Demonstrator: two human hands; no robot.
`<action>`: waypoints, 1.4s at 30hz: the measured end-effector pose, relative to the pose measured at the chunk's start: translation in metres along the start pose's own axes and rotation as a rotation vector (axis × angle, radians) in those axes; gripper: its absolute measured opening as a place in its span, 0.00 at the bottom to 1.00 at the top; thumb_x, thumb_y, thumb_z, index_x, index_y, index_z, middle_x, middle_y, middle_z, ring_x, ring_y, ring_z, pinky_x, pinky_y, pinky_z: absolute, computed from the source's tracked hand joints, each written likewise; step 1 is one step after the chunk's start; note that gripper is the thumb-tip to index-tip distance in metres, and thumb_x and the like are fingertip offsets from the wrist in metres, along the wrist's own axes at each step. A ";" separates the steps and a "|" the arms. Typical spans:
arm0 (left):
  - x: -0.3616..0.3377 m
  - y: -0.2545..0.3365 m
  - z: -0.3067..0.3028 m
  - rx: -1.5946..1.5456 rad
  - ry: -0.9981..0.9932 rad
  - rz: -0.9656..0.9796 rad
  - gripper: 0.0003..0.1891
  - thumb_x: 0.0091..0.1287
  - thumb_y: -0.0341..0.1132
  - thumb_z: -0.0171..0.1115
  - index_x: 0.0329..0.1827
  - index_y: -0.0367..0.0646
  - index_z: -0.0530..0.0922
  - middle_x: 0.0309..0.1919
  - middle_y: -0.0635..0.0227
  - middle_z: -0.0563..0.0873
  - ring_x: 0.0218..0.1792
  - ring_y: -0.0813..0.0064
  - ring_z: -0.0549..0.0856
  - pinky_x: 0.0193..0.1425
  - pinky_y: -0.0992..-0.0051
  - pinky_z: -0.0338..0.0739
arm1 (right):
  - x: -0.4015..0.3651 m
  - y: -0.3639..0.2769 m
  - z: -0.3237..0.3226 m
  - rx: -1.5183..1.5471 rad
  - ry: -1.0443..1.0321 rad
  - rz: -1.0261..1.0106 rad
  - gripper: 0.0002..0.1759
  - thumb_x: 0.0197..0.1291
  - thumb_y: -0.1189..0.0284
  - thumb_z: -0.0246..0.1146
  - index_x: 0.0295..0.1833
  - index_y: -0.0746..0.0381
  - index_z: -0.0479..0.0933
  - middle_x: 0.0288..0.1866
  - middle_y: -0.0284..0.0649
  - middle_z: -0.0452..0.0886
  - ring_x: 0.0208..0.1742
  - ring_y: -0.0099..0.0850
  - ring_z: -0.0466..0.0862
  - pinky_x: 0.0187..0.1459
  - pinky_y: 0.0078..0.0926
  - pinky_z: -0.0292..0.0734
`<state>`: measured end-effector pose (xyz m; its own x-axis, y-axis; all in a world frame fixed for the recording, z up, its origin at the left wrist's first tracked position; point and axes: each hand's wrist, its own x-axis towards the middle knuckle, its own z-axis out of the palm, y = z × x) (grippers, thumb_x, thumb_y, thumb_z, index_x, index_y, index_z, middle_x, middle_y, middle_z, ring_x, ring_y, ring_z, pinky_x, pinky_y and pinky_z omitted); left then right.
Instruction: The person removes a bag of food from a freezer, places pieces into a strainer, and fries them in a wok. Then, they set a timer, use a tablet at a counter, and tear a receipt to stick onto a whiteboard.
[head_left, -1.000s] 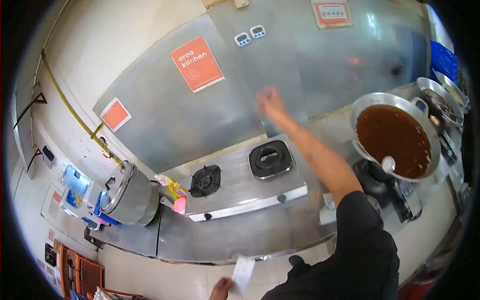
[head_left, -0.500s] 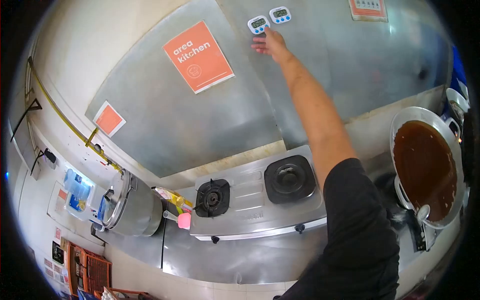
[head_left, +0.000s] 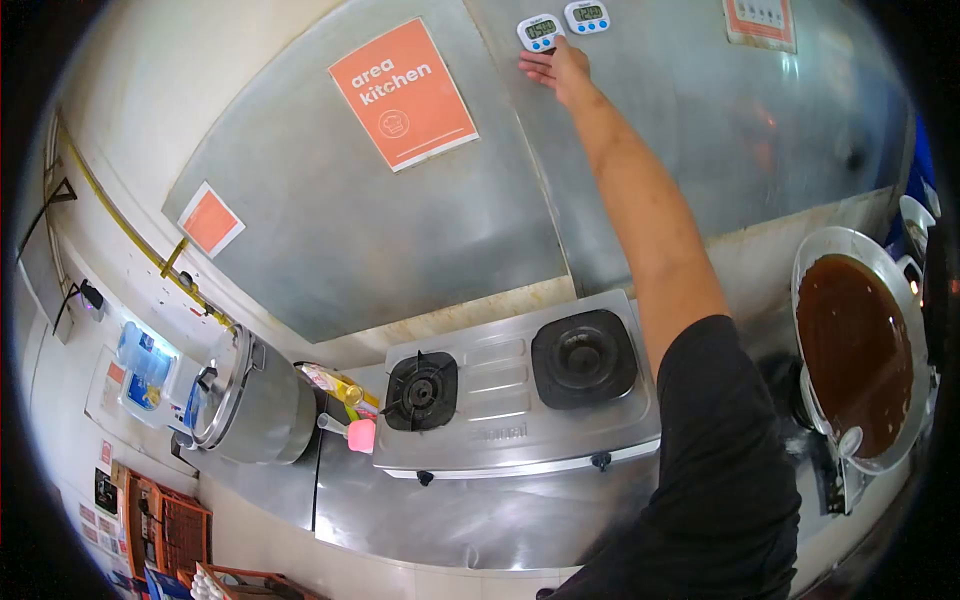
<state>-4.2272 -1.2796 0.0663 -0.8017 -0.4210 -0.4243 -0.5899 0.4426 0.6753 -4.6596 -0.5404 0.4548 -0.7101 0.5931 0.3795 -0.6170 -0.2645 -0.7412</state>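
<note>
My right hand [head_left: 558, 72] reaches up to the metal wall panel [head_left: 660, 130]. One digit is at the lower right button of a white timer [head_left: 541, 34], and the other fingers stretch to the left below it. Nothing is held in the hand. A second white timer [head_left: 587, 17] hangs just to the right. Both have grey displays and blue buttons; their digits are too small to read surely. My left hand is outside the view.
Below the panel is a two-burner stove [head_left: 500, 385]. On the right sits a large pan [head_left: 800, 330] of brown liquid with a spoon [head_left: 850, 441]. A lidded steel pot [head_left: 270, 405], pink scoop [head_left: 361, 435] and yellow packet [head_left: 345, 388] stand left. Orange signs [head_left: 405, 95] hang on the wall.
The view has shifted, so the timers and my right hand appear slightly higher and farther right. The hand is still at the left timer.
</note>
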 end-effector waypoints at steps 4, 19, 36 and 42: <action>-0.003 -0.023 -0.014 -0.074 0.082 -0.043 0.12 0.72 0.37 0.54 0.52 0.41 0.74 0.49 0.64 0.80 0.53 0.71 0.77 0.58 0.70 0.71 | 0.008 0.017 -0.001 -0.047 0.237 -0.056 0.28 0.74 0.52 0.39 0.55 0.68 0.68 0.39 0.49 0.83 0.31 0.37 0.84 0.33 0.27 0.79; -0.140 -0.118 -0.131 -0.716 0.589 0.406 0.12 0.75 0.37 0.53 0.55 0.41 0.72 0.40 0.74 0.76 0.40 0.82 0.74 0.47 0.80 0.69 | -0.622 0.097 0.226 -0.382 -1.970 0.487 0.23 0.72 0.53 0.54 0.52 0.63 0.79 0.45 0.36 0.84 0.46 0.24 0.80 0.50 0.26 0.73; -0.368 -0.300 -0.244 -1.047 1.254 0.328 0.14 0.72 0.34 0.58 0.55 0.38 0.72 0.41 0.70 0.81 0.45 0.80 0.79 0.52 0.79 0.73 | -1.186 -0.007 0.346 0.387 -2.379 1.083 0.16 0.67 0.71 0.60 0.56 0.68 0.69 0.44 0.45 0.84 0.43 0.27 0.83 0.40 0.25 0.81; -0.398 -0.430 -0.318 -1.134 1.508 0.190 0.12 0.71 0.35 0.61 0.50 0.35 0.77 0.43 0.65 0.84 0.42 0.79 0.82 0.47 0.75 0.78 | -1.358 -0.026 0.376 0.384 -2.641 0.985 0.14 0.67 0.73 0.60 0.54 0.68 0.70 0.42 0.41 0.84 0.41 0.24 0.82 0.42 0.22 0.78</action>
<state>-3.6241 -1.5543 0.1363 0.2723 -0.9591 0.0778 0.3199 0.1665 0.9327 -3.8062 -1.6250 0.1670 0.6195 -0.7839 -0.0416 -0.0043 0.0496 -0.9988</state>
